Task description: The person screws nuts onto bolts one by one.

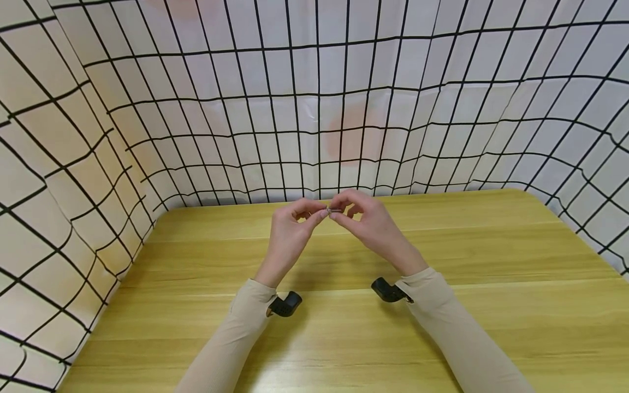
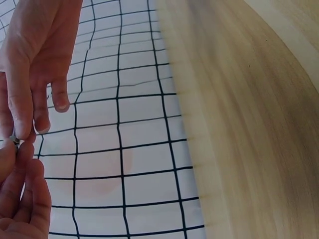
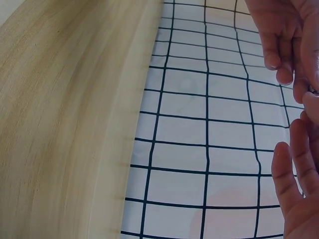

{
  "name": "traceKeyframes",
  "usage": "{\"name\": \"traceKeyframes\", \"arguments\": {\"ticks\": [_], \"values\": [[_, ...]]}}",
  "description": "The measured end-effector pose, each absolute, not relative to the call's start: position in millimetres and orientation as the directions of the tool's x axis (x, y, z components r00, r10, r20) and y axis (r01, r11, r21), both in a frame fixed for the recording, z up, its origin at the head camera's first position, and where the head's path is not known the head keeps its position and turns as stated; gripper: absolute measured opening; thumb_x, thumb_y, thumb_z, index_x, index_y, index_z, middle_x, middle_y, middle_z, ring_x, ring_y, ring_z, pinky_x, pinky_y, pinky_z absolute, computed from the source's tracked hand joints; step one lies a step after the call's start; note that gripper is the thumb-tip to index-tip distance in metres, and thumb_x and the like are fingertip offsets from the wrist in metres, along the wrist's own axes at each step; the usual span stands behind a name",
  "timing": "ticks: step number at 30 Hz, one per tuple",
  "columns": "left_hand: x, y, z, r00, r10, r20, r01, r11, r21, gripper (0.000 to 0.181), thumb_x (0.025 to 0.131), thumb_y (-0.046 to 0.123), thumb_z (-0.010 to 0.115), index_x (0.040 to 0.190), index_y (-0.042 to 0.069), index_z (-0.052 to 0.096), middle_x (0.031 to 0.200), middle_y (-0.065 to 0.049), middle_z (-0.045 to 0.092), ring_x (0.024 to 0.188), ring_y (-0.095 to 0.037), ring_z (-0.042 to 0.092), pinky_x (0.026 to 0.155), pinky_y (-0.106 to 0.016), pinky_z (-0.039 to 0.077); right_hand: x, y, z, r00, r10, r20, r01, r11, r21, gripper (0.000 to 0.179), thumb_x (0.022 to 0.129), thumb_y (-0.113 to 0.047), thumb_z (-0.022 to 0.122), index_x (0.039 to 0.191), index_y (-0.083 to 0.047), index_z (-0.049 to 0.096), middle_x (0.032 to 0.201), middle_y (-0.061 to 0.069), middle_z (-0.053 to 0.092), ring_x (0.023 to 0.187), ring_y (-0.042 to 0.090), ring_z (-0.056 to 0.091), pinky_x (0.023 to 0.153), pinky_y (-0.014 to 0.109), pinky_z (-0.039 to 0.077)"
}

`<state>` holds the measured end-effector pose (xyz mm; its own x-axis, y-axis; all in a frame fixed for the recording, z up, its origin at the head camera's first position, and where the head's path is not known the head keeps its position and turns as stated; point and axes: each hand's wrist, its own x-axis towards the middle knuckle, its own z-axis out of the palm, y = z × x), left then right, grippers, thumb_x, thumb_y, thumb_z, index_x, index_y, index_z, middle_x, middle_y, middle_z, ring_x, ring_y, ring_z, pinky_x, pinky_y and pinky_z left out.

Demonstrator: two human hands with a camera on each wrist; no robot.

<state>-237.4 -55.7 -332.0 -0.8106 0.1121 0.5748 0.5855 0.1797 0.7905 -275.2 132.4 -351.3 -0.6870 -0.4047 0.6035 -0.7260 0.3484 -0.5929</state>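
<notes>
A small screw-like metal piece (image 1: 336, 210), with a thin silver shaft, is held between both hands above the far part of the table. My left hand (image 1: 290, 229) pinches its wider end between thumb and index finger. From the other side, my right hand (image 1: 373, 226) pinches the shaft with thumb and index finger. A glint of the metal piece (image 2: 16, 141) shows between the touching fingertips in the left wrist view. In the right wrist view, fingers mostly cover it, with the left hand (image 3: 286, 35) above and the right hand (image 3: 301, 214) below.
The wooden table (image 1: 196, 262) stretches beneath both arms. White cloth with a black grid (image 1: 275, 109) rises behind its far edge and along both sides. A black wrist camera (image 1: 286, 304) sits on the left sleeve, another black camera (image 1: 388, 290) on the right.
</notes>
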Motion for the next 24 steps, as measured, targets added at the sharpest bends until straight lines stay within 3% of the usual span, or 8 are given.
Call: {"name": "traceKeyframes", "arguments": {"ticks": [18,24], "values": [[-237.6,-57.4,-331.1,-0.817,0.127,0.562,0.576,0.174,0.799,0.008,0.090,0.001,0.070,0.096,-0.004,0.073,0.092,-0.013,0.071,0.081,-0.022,0.060,0.073,-0.027,0.047,-274.3,134.1,-352.1,-0.730,-0.401,0.553,-0.681,0.370,-0.631,0.011,0.098,-0.024,0.064,0.106,-0.018,0.069,0.100,-0.007,0.064,0.089,0.012,0.057,0.076,0.036,0.051],[-241.4,-57.9,-335.0,-0.811,0.134,0.569,0.585,0.164,0.795,0.008,0.090,0.002,0.070,0.096,-0.002,0.074,0.092,-0.011,0.071,0.081,-0.021,0.060,0.074,-0.036,0.049,-274.7,134.0,-351.9,-0.740,-0.396,0.544,-0.671,0.380,-0.636,0.014,0.099,-0.026,0.062,0.105,-0.018,0.070,0.100,-0.007,0.064,0.087,0.012,0.056,0.076,0.037,0.050]]}}
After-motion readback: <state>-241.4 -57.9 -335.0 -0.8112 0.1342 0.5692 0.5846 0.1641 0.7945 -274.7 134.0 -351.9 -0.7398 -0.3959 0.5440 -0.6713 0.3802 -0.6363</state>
